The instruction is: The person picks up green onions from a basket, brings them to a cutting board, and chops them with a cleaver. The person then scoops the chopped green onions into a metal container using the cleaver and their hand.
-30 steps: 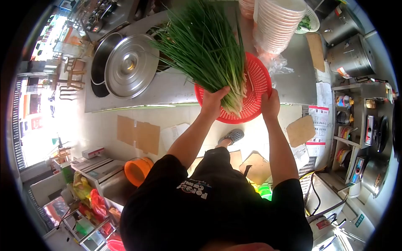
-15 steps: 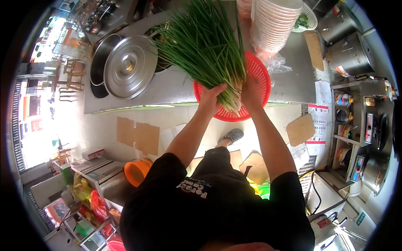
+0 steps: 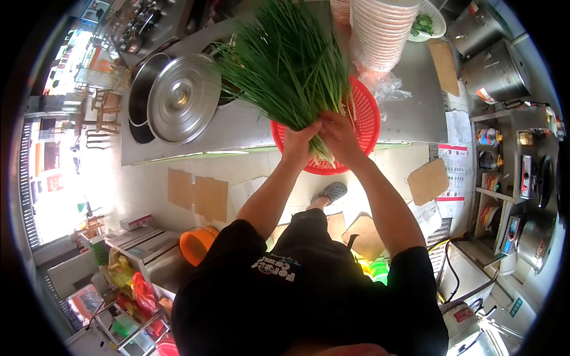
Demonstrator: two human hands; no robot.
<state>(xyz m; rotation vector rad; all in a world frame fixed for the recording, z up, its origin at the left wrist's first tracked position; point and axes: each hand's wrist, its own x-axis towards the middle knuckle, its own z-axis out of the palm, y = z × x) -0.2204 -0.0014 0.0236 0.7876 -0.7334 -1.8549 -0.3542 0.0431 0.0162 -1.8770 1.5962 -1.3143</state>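
Your left hand (image 3: 298, 144) has its grip closed around the large bunch of long, slender green stalks (image 3: 288, 68) at upper centre, over the round, red perforated plastic basket (image 3: 367, 121), while your right hand (image 3: 343, 136) touches the stalks, its hold unclear.

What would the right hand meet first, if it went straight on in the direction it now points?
Most likely the green stalks: the right hand points forward and leftward into them, close beside the left hand. The exact depth is hard to judge.
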